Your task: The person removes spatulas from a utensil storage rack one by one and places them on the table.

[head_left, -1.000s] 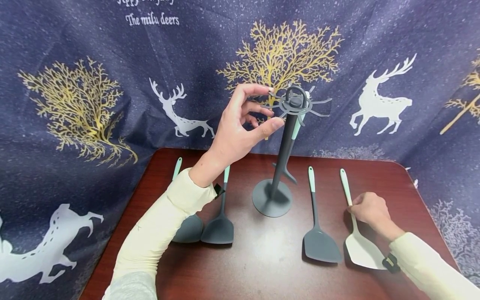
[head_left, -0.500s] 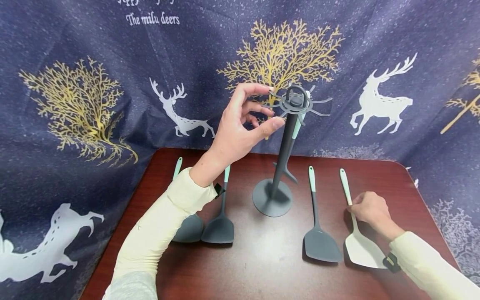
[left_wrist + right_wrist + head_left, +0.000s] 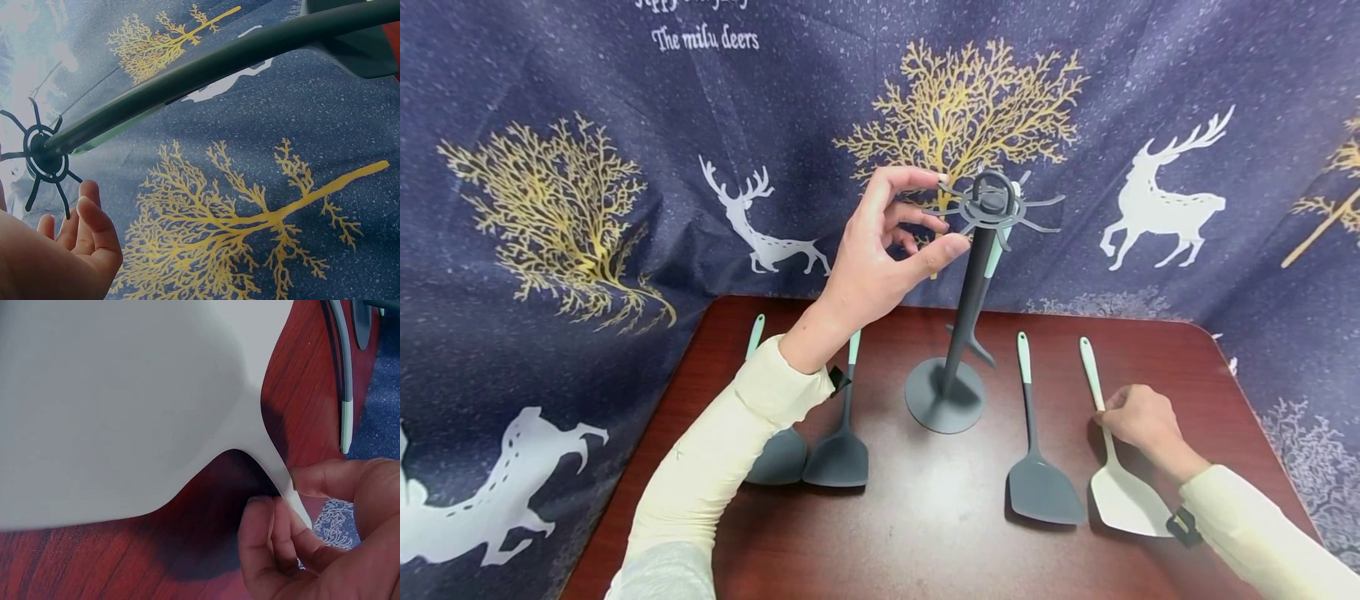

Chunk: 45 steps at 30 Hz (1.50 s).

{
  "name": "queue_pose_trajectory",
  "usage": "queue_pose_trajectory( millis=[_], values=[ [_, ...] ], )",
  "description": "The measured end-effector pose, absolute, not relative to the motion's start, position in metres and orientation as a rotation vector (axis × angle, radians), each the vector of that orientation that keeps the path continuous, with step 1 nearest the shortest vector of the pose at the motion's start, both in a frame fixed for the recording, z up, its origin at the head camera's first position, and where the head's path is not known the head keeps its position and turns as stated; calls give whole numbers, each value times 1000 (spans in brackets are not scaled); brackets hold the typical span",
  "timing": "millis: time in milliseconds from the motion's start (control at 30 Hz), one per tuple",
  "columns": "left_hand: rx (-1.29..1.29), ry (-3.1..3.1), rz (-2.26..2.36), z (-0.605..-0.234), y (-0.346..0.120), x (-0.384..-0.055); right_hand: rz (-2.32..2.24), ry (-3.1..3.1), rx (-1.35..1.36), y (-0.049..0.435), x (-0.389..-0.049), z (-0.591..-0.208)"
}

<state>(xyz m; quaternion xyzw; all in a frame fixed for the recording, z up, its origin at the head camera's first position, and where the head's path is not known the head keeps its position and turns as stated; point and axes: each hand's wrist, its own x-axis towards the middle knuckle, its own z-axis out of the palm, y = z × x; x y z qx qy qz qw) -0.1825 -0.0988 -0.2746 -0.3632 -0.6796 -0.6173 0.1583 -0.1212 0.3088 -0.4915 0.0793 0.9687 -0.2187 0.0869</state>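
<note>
My left hand is up at the hook ring of a dark grey utensil stand, index finger and thumb at the tips of two hooks, steadying it from the left. In the left wrist view the hooks spread just past my curled fingers. One utensil with a mint handle hangs behind the post, mostly hidden. At the right, my right hand pinches the shaft of a white spatula between thumb and fingers; its broad blade fills much of the right wrist view, close over the table.
A grey spatula lies left of the white one. Two more grey utensils, a spatula and one with a rounded head, lie at the left, partly behind my left arm. A patterned cloth hangs behind the table.
</note>
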Motion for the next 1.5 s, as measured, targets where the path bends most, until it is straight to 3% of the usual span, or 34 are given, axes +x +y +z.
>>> queue_pose_trajectory(
  millis=[600, 1500],
  values=[
    [-1035, -1947, -1775, -275, -99, -181, -749, 2827, 254, 316, -119, -493],
    [-1040, -1945, -1762, -275, -99, -182, -959, 3020, 271, 309, -123, -463]
  ],
)
